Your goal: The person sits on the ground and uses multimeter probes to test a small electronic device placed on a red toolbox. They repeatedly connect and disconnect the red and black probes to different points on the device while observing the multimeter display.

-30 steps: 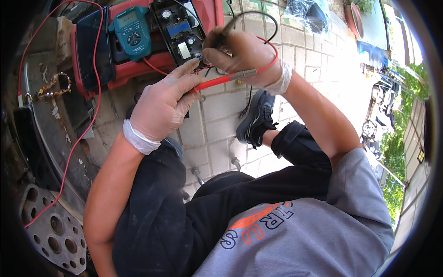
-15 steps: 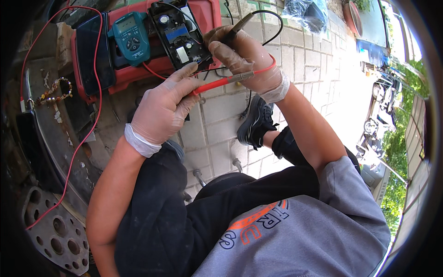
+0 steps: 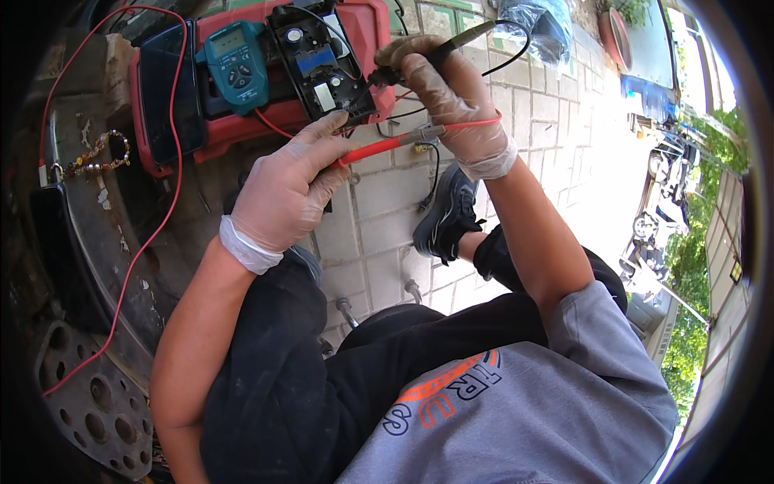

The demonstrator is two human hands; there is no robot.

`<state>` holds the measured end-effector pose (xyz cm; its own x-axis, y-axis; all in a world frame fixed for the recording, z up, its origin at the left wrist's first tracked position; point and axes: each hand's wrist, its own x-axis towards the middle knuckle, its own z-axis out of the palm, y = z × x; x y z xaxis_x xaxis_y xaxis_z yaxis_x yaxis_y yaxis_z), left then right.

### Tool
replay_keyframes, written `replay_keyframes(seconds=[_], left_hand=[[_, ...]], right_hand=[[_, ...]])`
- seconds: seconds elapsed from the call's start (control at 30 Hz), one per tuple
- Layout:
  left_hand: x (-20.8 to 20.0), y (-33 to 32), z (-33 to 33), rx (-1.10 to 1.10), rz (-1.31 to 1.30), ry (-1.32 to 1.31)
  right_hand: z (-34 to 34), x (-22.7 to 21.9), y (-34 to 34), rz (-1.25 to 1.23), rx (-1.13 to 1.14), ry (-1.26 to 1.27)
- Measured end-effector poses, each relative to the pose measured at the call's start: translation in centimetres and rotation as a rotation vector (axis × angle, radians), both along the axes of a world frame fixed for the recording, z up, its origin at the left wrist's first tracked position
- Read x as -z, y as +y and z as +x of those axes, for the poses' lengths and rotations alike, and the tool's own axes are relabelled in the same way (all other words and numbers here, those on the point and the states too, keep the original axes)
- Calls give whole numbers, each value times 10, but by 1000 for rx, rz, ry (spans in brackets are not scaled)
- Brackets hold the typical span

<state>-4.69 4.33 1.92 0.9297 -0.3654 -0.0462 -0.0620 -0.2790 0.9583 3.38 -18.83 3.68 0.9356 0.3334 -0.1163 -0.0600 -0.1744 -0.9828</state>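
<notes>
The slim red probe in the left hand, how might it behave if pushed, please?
The slim red probe is probably stiff, its shaft being straight, and likely light, being thin. Its narrow red lead seems floppy, given its bend.

On the case [image 3: 371,24], the phone [image 3: 169,89] lies at the left, the meter [image 3: 235,68] in the middle, the circuit unit [image 3: 314,60] at the right. The left hand [image 3: 278,189], with a probe [image 3: 375,149] in it, is at the unit's near end; the right hand [image 3: 453,89], holding a second probe [image 3: 463,38], is just right of the unit. Left of the case lies a bracelet [image 3: 95,167]; beyond the right hand, a bag [image 3: 536,28]
</notes>
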Motion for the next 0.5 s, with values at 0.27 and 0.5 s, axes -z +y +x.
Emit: replay_keyframes(seconds=[0.27,0.5], left_hand=[[-2,-6,1,20,120,-56],[-5,-8,1,32,171,-81]], right_hand=[[15,27,-3,-35,-179,-70],[6,17,3,-178,-200,-232]])
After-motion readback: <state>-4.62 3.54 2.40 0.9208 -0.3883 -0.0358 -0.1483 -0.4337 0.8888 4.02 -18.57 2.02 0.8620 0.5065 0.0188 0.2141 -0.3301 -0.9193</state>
